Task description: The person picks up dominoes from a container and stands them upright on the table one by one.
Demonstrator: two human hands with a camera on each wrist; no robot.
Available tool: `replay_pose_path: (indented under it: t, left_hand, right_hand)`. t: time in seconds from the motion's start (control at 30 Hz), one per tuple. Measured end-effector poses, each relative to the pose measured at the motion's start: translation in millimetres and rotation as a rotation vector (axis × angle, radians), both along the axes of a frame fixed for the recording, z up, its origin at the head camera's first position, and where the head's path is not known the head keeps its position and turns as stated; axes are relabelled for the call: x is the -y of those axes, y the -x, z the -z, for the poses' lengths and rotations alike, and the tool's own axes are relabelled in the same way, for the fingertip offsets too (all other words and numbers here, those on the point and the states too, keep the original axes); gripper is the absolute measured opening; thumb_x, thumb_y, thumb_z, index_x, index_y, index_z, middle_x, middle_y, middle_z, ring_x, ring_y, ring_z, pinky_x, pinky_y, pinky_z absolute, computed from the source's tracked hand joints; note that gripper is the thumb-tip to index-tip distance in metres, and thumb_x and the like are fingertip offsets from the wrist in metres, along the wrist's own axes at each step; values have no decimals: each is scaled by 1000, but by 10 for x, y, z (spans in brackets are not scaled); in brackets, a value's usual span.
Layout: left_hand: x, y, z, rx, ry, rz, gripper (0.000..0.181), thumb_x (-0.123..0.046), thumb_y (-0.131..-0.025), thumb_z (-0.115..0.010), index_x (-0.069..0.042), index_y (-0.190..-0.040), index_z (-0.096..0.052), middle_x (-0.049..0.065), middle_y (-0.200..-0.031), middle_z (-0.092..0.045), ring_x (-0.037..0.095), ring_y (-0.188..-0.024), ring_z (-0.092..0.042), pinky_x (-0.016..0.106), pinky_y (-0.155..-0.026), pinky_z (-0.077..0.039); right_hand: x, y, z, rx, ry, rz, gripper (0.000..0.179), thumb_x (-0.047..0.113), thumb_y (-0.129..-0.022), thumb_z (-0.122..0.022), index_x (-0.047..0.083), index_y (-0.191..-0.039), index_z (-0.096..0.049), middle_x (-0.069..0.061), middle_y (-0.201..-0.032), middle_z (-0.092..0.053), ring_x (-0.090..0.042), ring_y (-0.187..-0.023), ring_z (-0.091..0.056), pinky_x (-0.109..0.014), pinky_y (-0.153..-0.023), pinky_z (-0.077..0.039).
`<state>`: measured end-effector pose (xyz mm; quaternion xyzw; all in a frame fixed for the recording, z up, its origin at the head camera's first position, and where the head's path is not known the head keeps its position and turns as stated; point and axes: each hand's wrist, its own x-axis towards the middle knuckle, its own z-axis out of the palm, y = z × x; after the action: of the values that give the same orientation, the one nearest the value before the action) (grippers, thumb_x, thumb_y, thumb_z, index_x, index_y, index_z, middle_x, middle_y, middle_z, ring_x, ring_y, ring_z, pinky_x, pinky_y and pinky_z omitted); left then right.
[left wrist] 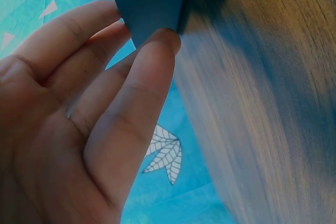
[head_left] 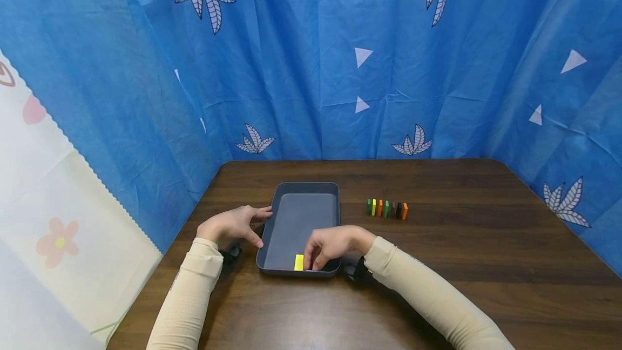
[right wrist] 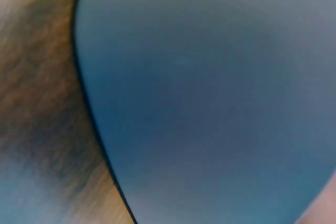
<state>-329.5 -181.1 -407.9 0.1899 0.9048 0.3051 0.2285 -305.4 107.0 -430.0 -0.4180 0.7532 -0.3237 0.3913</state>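
Observation:
A dark grey rectangular tray (head_left: 303,231) lies on the wooden table. My left hand (head_left: 235,226) is at its left side, thumb and fingers spread and touching the outer wall; the left wrist view shows the left hand (left wrist: 89,103) against the tray wall (left wrist: 152,3). Inside the near end of the tray lies a flat yellow block (head_left: 298,262). Beside it my right hand (head_left: 332,244) reaches down with curled fingers, pinching a small block mostly hidden by the fingertips. The right wrist view is filled by the tray (right wrist: 184,93), with a sliver of skin at the lower right.
Right of the tray stands a row of small upright blocks, including a green block (head_left: 369,207), a yellow block (head_left: 373,207) and an orange block (head_left: 405,211). A blue curtain (head_left: 316,69) hangs behind the table (head_left: 461,231), and a pale curtain (head_left: 58,204) at the left.

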Motion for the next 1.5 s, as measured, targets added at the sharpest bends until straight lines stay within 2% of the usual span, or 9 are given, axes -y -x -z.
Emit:
replay_pose_path:
  t: [0.13, 0.4, 0.67, 0.87, 1.1, 1.23, 1.37, 1.5]
  left_hand:
    - [-5, -7, -3, 21, -20, -10, 93, -11, -73, -89, -4, -153, -40, 11, -165, -28, 41, -145, -37, 50, -110, -45]
    - [-8, -8, -6, -11, 12, 6, 92, -14, -73, -89, -4, -152, -42, 11, -165, -29, 41, -144, -41, 49, -108, -47]
    - [1, 3, 5, -17, 17, 13, 92, -16, -73, -89, -4, -151, -43, 9, -165, -29, 40, -145, -40, 49, -110, -45]
    - [0, 8, 8, -1, 4, -7, 93, -15, -72, -90, -5, -151, -43, 9, -165, -29, 40, -146, -37, 51, -111, -43]
    - [-5, 13, 12, -12, 11, -3, 94, -15, -72, -90, -5, -152, -42, 10, -164, -30, 40, -146, -38, 51, -110, -45]
    - [-10, 14, 19, -2, 7, -12, 94, -14, -72, -90, -6, -152, -42, 10, -164, -31, 40, -146, -37, 52, -111, -43]
    - [-8, 12, 26, -1, 4, -1, 93, -14, -72, -90, -6, -152, -42, 9, -165, -29, 41, -147, -36, 51, -111, -43]
    - [-8, 4, 23, 22, -15, -13, 94, -12, -73, -89, -6, -153, -41, 8, -166, -27, 41, -147, -34, 52, -112, -42]
  right_hand:
    - [-8, 12, 0, 50, 25, -18, 17, -7, -91, -65, -5, -106, -72, 0, -95, -71, -4, -83, -61, -19, -81, -56]
    - [-20, 16, 22, 120, 76, -12, 17, -9, -91, -63, -8, -107, -70, -2, -93, -71, -7, -82, -62, -23, -84, -58]
    - [-41, 5, 5, 74, 107, 5, 16, -4, -91, -67, -6, -105, -72, -9, -98, -73, -6, -82, -62, -22, -83, -57]
    - [-112, 7, -47, 50, 192, 68, 17, -2, -92, -67, -6, -107, -73, -11, -100, -74, -9, -83, -64, -25, -81, -58]
    - [-238, 12, -101, -39, 307, 123, 23, 2, -92, -68, -10, -112, -71, -25, -105, -72, -7, -82, -65, -25, -80, -59]
    - [-323, 10, -110, -89, 368, 168, 24, 4, -93, -67, -11, -113, -69, -21, -103, -72, -10, -82, -65, -31, -80, -60]
    - [-409, -2, -144, -89, 414, 239, 27, 5, -94, -67, -12, -114, -68, -21, -104, -71, -20, -84, -66, -43, -83, -60]
    - [-482, 2, -193, -79, 434, 310, 28, 4, -94, -67, -13, -115, -67, -19, -105, -72, -18, -86, -68, -42, -84, -60]
